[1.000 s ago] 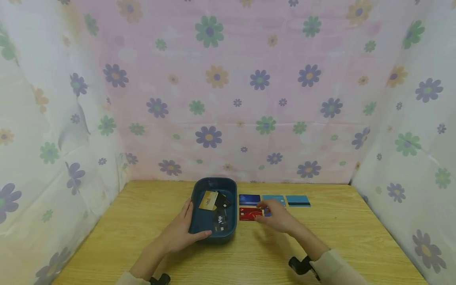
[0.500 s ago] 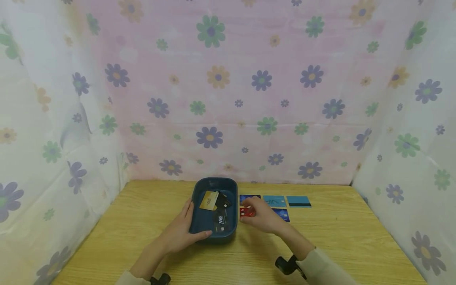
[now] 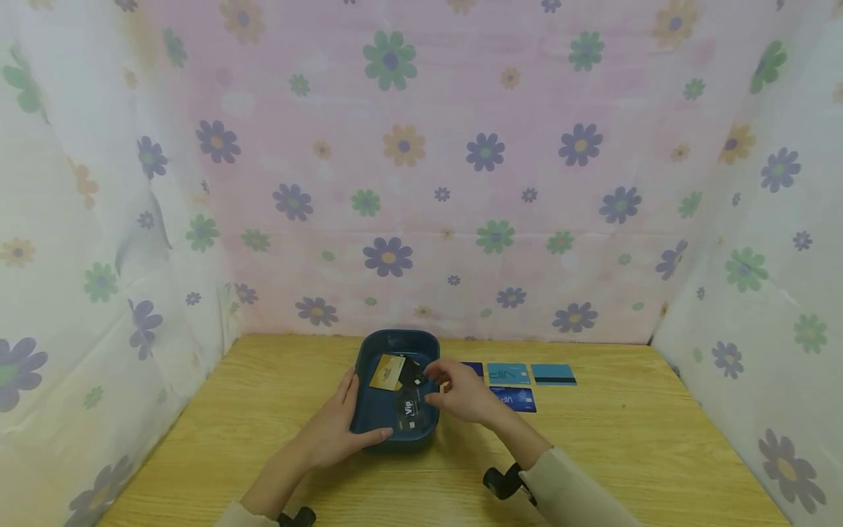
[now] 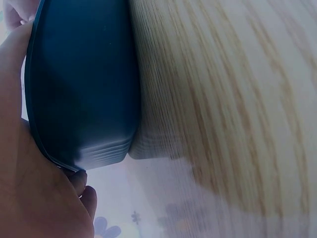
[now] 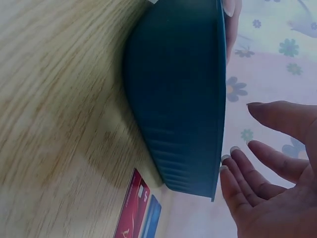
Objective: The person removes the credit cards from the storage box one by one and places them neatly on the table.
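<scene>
My left hand holds a dark blue plastic bin at its left side, thumb along the near rim. In the bin lie a gold card, a black card and a dark card marked "Vip". My right hand is at the bin's right rim, fingertips reaching over it in the head view. The right wrist view shows its fingers and thumb spread apart with nothing between them. A red card lies on the table beside the bin; in the head view my right hand hides it.
Right of the bin, a dark blue card, a light blue card and a blue card with a black stripe lie in a row. Another blue card lies nearer. Flowered cloth surrounds the wooden table.
My right hand has moved left from over the red card to the bin's right rim, uncovering the nearer blue card. My left hand and the bin have stayed in place.
</scene>
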`<state>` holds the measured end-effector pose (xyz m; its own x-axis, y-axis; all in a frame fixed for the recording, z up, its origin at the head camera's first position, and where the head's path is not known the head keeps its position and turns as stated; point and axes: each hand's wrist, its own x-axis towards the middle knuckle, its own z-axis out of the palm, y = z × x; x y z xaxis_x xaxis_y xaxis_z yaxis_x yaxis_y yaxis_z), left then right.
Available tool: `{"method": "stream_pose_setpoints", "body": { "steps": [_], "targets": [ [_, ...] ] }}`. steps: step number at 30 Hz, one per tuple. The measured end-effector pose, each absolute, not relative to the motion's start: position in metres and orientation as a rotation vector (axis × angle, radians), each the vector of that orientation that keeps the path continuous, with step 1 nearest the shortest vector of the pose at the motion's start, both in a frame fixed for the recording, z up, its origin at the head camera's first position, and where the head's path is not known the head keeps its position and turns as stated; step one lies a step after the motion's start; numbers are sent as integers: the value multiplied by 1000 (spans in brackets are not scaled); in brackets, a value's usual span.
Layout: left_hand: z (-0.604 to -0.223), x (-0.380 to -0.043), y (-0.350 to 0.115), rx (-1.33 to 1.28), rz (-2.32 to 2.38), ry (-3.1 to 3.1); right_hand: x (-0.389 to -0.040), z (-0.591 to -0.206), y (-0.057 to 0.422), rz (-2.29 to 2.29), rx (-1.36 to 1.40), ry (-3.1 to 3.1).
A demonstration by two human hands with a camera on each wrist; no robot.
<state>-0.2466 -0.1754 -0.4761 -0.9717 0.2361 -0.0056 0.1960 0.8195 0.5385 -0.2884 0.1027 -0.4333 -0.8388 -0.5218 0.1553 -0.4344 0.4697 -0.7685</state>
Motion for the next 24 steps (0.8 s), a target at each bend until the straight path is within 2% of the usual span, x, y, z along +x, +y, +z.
{"method": "stream_pose_setpoints", "body": {
  "steps": [13, 24],
  "targets": [
    [-474, -246, -176, 353, 869, 2921, -309, -434, 72, -1240, -899, 2531],
    [-479, -246, -179, 391, 875, 2926, -324, -433, 48, -688, -974, 2626]
  ]
}}
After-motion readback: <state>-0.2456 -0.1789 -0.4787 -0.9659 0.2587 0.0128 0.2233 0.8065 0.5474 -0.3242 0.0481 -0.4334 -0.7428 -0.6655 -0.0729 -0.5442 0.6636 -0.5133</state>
